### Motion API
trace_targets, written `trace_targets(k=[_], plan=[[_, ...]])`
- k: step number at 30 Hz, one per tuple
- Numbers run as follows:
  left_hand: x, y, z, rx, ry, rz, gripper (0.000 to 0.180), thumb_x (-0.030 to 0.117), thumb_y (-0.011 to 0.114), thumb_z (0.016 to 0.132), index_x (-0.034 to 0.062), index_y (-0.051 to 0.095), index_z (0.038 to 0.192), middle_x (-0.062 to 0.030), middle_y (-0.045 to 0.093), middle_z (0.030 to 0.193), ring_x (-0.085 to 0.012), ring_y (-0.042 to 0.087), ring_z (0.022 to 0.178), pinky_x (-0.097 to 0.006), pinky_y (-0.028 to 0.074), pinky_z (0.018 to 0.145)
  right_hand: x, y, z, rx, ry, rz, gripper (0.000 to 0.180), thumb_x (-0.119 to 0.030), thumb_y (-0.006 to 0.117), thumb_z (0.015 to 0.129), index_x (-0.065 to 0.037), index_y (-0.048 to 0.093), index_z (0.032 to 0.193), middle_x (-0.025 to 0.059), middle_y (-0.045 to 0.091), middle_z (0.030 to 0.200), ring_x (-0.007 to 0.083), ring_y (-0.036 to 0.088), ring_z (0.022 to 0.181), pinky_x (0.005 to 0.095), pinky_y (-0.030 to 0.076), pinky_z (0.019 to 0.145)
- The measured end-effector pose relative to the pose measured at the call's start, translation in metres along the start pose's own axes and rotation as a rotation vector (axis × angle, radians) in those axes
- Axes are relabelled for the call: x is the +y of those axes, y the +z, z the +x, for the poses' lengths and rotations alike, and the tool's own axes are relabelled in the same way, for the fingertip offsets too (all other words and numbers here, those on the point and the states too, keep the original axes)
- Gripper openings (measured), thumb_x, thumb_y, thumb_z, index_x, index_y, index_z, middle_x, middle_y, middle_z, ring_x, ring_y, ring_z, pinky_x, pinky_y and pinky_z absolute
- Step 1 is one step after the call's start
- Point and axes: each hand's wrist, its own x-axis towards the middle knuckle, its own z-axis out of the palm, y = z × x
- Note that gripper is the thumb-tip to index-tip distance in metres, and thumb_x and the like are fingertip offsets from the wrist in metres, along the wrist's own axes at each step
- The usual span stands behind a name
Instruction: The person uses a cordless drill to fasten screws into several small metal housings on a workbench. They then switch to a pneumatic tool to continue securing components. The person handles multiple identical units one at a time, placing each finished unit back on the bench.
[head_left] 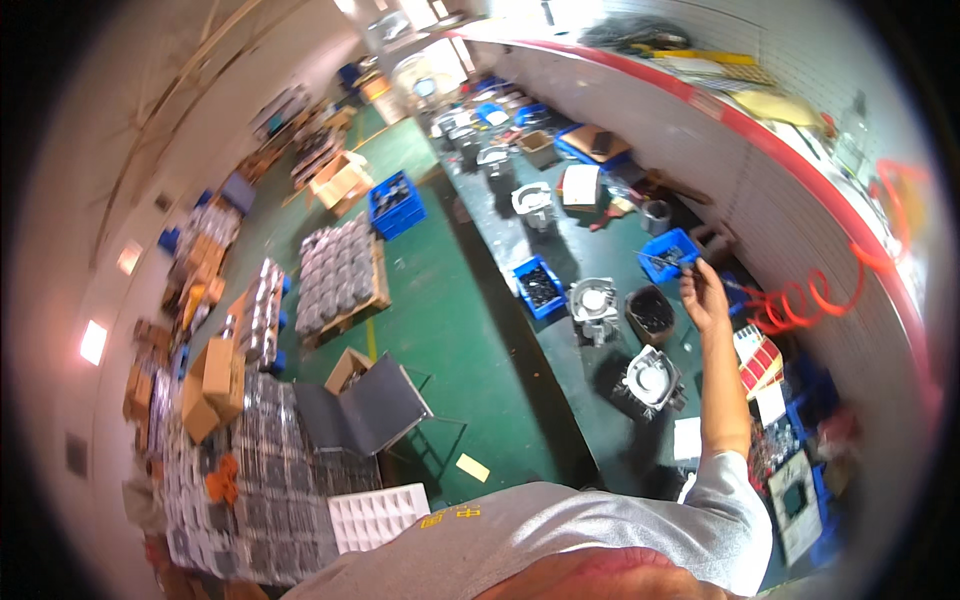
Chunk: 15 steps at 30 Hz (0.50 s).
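Note:
My right arm reaches over the dark workbench. At its end my right hand is closed around a thin-shafted tool that looks like a screwdriver. The shaft points left, across a blue bin of small dark parts. Nearest on the bench are a dark container filled with small black parts and a grey metal housing with a round white centre. A similar housing stands farther left, beside a second blue bin of black parts. My left hand is out of the picture.
An orange coiled hose hangs at the right, below a red-edged shelf. More housings line the bench farther away. Left of the bench are a grey chair, a loaded pallet and stacked blue crates.

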Motion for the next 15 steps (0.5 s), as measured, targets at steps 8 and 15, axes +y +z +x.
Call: trace_targets(k=[8,15], plan=[[0.003,-0.026,0.032,-0.119,0.295,0.201,0.040,0.021,0.083,0.076,0.0024,0.074,0.111,-0.0152,0.076,0.105,-0.0253,0.072,0.097,-0.038,0.056,0.084,0.022,0.068,-0.166,0.010,-0.247,-0.087,0.021,-0.017,0.072,0.097,-0.004,0.068,0.113,0.0044,0.066,0.093,0.0101,0.058,0.075,0.0218,0.049,0.059],[0.009,-0.035,0.051,-0.399,0.656,0.477,0.041,0.021,0.083,0.076,0.0026,0.074,0.111,-0.0160,0.076,0.108,-0.0255,0.072,0.100,-0.038,0.056,0.086,0.148,0.035,-0.420,0.389,-0.306,-0.094,0.016,-0.020,0.063,0.103,-0.004,0.066,0.108,0.0010,0.062,0.086,0.0080,0.056,0.069,0.0213,0.050,0.058]])
